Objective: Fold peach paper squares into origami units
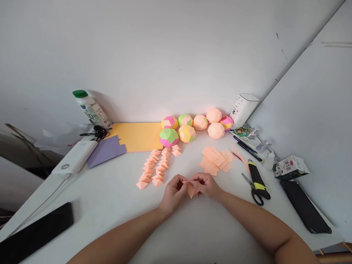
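Note:
Between my two hands is a small piece of peach paper [191,191], partly folded, with a point facing down toward me. My left hand [176,190] pinches its left side between thumb and fingers. On the opposite side, my right hand [207,186] grips the paper the same way; its fingertips partly hide the folds. Rows of folded peach paper pieces [148,170] lie beyond my left hand. Past my right hand is a loose pile of flat peach paper squares [216,161]. Several faceted paper balls [187,134] in peach, yellow, green and pink sit against the wall.
Scissors [253,189] and a black-yellow utility knife [258,179] lie at right, near pens [247,146], a milk carton [290,168] and a black case [305,207]. At left are orange [140,135] and purple paper [106,152], a power bank [75,157], a bottle [93,110] and a phone [41,231].

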A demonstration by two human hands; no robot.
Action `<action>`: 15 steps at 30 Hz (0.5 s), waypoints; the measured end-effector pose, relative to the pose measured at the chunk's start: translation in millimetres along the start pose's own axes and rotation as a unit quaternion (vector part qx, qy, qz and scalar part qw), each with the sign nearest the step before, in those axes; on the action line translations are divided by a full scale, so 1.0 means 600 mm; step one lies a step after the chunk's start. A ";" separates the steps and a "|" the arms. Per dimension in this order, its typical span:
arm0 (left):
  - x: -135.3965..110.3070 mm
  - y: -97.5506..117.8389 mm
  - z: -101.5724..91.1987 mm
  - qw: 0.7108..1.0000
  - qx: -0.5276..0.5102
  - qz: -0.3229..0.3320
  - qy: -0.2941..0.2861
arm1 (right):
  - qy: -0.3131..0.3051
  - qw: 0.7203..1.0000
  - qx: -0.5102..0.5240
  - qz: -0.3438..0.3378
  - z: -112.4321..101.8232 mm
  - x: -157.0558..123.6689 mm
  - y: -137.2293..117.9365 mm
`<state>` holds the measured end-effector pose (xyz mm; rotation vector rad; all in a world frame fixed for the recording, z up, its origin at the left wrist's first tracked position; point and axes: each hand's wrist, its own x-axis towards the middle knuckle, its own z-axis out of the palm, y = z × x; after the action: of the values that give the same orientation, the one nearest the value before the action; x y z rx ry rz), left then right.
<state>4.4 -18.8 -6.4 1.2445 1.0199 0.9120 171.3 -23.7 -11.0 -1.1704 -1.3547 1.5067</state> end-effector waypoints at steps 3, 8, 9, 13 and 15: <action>0.001 -0.003 -0.003 1.000 -0.011 -0.007 0.004 | 0.018 1.000 -0.006 -0.006 -0.001 0.000 0.001; -0.001 0.002 -0.002 1.000 -0.015 -0.011 -0.020 | 0.015 1.000 -0.005 -0.014 -0.001 0.001 0.002; -0.001 0.004 -0.002 1.000 -0.005 -0.009 -0.022 | 0.011 1.000 -0.009 -0.017 -0.001 0.001 0.002; -0.003 0.006 0.000 1.000 0.025 -0.004 -0.014 | 0.006 0.999 -0.020 -0.025 0.000 -0.001 0.002; -0.003 0.006 -0.001 1.000 0.016 -0.006 -0.002 | 0.021 0.999 -0.016 -0.023 -0.001 -0.002 0.003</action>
<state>3.4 -20.3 -2.8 1.2650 1.0403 0.8865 171.9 -25.0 -12.8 -1.1756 -1.3740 1.4250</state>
